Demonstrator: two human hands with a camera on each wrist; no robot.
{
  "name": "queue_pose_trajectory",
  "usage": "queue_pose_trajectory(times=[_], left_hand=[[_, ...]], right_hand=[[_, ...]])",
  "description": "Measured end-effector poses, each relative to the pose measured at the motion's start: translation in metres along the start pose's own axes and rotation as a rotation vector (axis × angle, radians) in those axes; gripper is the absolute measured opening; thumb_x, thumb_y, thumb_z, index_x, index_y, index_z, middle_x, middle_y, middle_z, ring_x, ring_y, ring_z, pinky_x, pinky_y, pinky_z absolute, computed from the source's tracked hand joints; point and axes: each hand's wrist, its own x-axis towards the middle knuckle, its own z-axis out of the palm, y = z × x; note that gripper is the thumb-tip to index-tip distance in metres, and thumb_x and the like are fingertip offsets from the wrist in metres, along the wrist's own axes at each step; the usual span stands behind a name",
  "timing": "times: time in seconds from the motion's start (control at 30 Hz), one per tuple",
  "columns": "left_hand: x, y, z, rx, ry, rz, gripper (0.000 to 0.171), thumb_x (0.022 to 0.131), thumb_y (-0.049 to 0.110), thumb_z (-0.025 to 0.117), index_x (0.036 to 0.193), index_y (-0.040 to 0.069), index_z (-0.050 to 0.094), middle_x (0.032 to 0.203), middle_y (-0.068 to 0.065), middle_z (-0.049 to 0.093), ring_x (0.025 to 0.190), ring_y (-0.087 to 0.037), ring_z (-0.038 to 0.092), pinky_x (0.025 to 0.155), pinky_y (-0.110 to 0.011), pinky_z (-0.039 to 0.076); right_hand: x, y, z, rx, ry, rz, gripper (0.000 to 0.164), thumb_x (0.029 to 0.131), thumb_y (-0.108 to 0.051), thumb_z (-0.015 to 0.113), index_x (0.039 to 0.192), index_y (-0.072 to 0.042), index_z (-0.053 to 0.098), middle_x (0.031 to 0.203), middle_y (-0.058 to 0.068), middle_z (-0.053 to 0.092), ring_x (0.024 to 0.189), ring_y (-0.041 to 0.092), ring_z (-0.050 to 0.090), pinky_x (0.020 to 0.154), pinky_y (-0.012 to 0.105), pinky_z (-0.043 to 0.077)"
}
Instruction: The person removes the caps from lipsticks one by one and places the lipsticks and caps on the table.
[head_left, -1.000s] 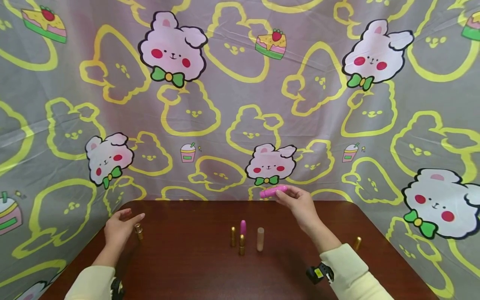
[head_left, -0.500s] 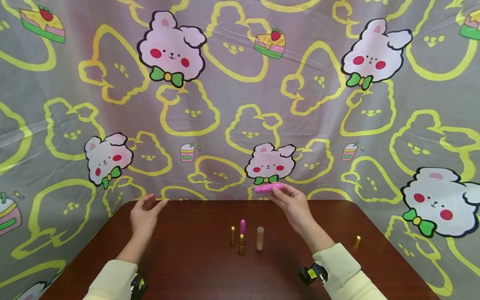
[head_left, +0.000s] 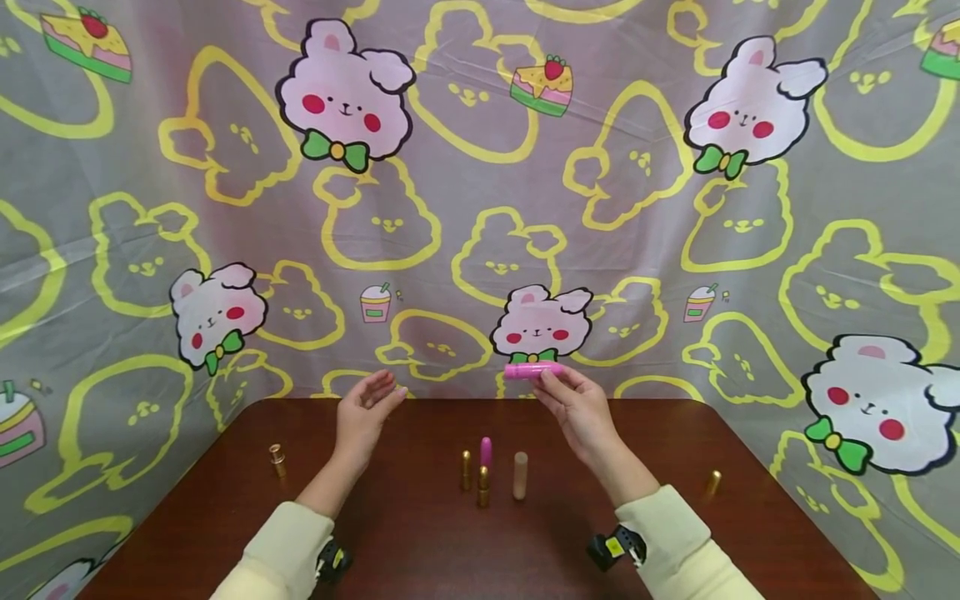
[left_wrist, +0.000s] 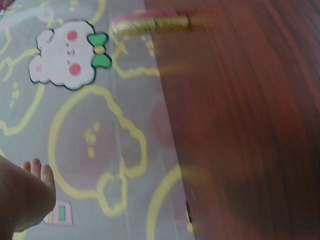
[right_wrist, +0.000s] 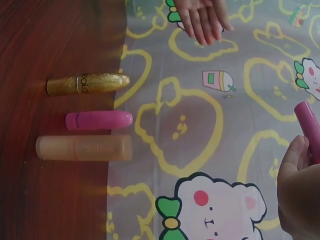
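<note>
My right hand (head_left: 581, 412) pinches a pink lipstick tube (head_left: 528, 370) between thumb and fingers, level above the table's far edge. In the right wrist view, the same lipstick tube (right_wrist: 308, 122) stands out from the fingers. To its left, my left hand (head_left: 363, 417) is raised with spread fingers and holds nothing. Between and below the hands stand two gold lipstick tubes, one at the back (head_left: 466, 472) and one in front (head_left: 483, 487), a second pink lipstick tube (head_left: 486, 452) and a beige translucent tube (head_left: 520, 477). They are all upright.
A gold lipstick tube (head_left: 277, 460) with a stepped top stands at the table's left. Near the right edge is a small gold tube (head_left: 714, 482). Behind the brown table (head_left: 420, 550) hangs a patterned cloth (head_left: 450, 192).
My left hand has moved right, away from the gold tube at the left, toward the middle. My right hand has shifted slightly left with the pink lipstick tube, which now lies more level.
</note>
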Motion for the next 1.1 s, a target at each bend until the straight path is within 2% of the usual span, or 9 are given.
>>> queue_pose_trajectory(times=[0.2,0.37,0.47,0.73,0.87,0.93,1.1], left_hand=[[-0.006,0.006,0.025,-0.178,-0.079,-0.019,0.038,0.087,-0.003,0.069,0.123,-0.009,0.056,0.116,-0.020,0.065,0.100,-0.013,0.065,0.088,-0.023,0.050],[-0.013,0.013,0.044,-0.338,-0.121,-0.046,0.036,0.089,-0.005,0.065,0.123,-0.013,0.055,0.113,-0.015,0.068,0.100,-0.013,0.066,0.088,-0.025,0.050],[-0.018,0.016,0.054,-0.400,-0.144,-0.049,0.037,0.090,-0.008,0.062,0.124,-0.018,0.052,0.109,-0.012,0.069,0.099,-0.013,0.066,0.090,-0.027,0.050],[-0.024,0.021,0.080,-0.428,-0.225,-0.022,0.035,0.090,-0.010,0.060,0.122,-0.021,0.051,0.105,-0.010,0.071,0.100,-0.017,0.067,0.093,-0.030,0.049],[-0.026,0.024,0.091,-0.428,-0.239,-0.013,0.035,0.088,-0.010,0.061,0.120,-0.021,0.052,0.110,-0.022,0.067,0.100,-0.019,0.068,0.093,-0.032,0.049],[-0.026,0.025,0.096,-0.425,-0.242,-0.014,0.035,0.088,-0.010,0.062,0.120,-0.021,0.052,0.111,-0.024,0.067,0.100,-0.017,0.067,0.093,-0.031,0.049],[-0.029,0.027,0.104,-0.401,-0.244,-0.022,0.036,0.086,-0.007,0.065,0.119,-0.019,0.055,0.107,-0.014,0.070,0.099,-0.012,0.065,0.091,-0.028,0.049]], right_hand=[[-0.001,0.002,0.004,0.008,-0.002,0.007,0.011,0.095,-0.005,0.061,0.102,-0.005,0.069,0.101,0.008,0.066,0.092,0.021,0.068,0.094,0.038,0.048],[0.000,0.005,0.008,0.032,-0.001,0.009,0.010,0.095,-0.006,0.061,0.100,-0.006,0.070,0.102,0.009,0.065,0.090,0.020,0.068,0.094,0.038,0.047],[0.000,0.007,0.011,0.041,-0.002,0.010,0.010,0.096,-0.006,0.060,0.098,-0.006,0.070,0.100,0.009,0.065,0.088,0.020,0.068,0.092,0.037,0.049],[-0.002,0.008,0.014,0.056,-0.012,0.014,0.011,0.095,-0.004,0.060,0.102,-0.004,0.069,0.101,0.010,0.065,0.086,0.019,0.068,0.091,0.036,0.050],[-0.003,0.008,0.016,0.039,-0.029,0.019,0.014,0.095,-0.005,0.061,0.107,-0.002,0.067,0.102,0.009,0.065,0.090,0.020,0.068,0.093,0.038,0.048],[-0.004,0.008,0.017,0.044,-0.033,0.023,0.012,0.095,-0.005,0.061,0.104,-0.003,0.068,0.101,0.008,0.066,0.090,0.020,0.068,0.093,0.037,0.049],[-0.004,0.010,0.020,0.068,-0.040,0.023,0.009,0.095,-0.005,0.060,0.096,-0.007,0.069,0.097,0.007,0.066,0.089,0.020,0.069,0.093,0.037,0.049]])
